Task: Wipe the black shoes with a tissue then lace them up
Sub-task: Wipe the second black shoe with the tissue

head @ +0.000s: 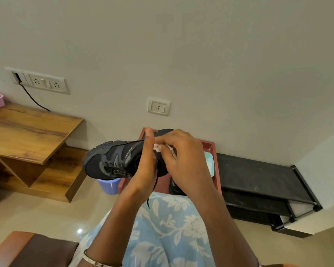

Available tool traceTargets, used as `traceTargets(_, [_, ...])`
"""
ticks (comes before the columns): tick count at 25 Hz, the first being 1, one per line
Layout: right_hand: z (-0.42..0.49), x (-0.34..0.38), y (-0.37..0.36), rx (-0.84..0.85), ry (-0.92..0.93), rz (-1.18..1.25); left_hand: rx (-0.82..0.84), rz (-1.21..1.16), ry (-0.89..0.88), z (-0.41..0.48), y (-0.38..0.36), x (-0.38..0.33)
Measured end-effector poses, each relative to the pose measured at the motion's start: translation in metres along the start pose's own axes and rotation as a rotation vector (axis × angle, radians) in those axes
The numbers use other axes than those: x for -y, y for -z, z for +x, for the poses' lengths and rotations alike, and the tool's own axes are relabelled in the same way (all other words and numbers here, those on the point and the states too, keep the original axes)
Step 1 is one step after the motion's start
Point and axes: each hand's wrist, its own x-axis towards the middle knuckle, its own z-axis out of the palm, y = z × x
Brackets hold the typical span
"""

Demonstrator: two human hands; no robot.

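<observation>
A black and grey laced shoe (pixel 112 160) is held in the air, lying on its side with the toe pointing left. My left hand (pixel 146 164) grips it round the middle, thumb up over the top edge. My right hand (pixel 181 158) holds a crumpled white tissue (pixel 158 147) pressed against the shoe's heel end. A loose black lace (pixel 152 191) hangs down below the shoe. The second black shoe (pixel 175 186) lies below on a red tray (pixel 213 149), mostly hidden by my right forearm.
A purple bucket (pixel 109 185) stands on the floor under the shoe. A wooden desk (pixel 27 135) is at the left, a black shoe rack (pixel 258 176) at the right, the wall with sockets just behind. A light blue object (pixel 208 162) lies in the tray.
</observation>
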Motion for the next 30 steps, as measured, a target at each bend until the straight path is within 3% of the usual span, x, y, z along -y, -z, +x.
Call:
traceTargets(4, [-0.016, 0.003, 0.01, 0.079, 0.005, 0.036, 0.008, 0.007, 0.045, 0.004, 0.007, -0.007])
traceTargets(10, [0.002, -0.004, 0.002, -0.114, -0.035, 0.032, 0.015, 0.063, -0.027, 0.008, -0.006, -0.001])
traceTargets(15, [-0.017, -0.009, 0.018, 0.036, -0.082, 0.242, -0.024, -0.024, -0.004, 0.01, 0.005, -0.01])
traceTargets(21, [-0.02, -0.014, -0.005, -0.25, -0.139, 0.292, -0.002, -0.071, -0.019, 0.007, -0.002, -0.012])
traceTargets(26, [-0.04, 0.004, -0.002, -0.12, -0.134, 0.352, -0.007, -0.153, 0.086, 0.001, -0.007, -0.013])
traceTargets(30, [-0.041, 0.011, -0.004, -0.22, -0.094, 0.323, -0.026, -0.166, 0.082, 0.004, -0.012, -0.011])
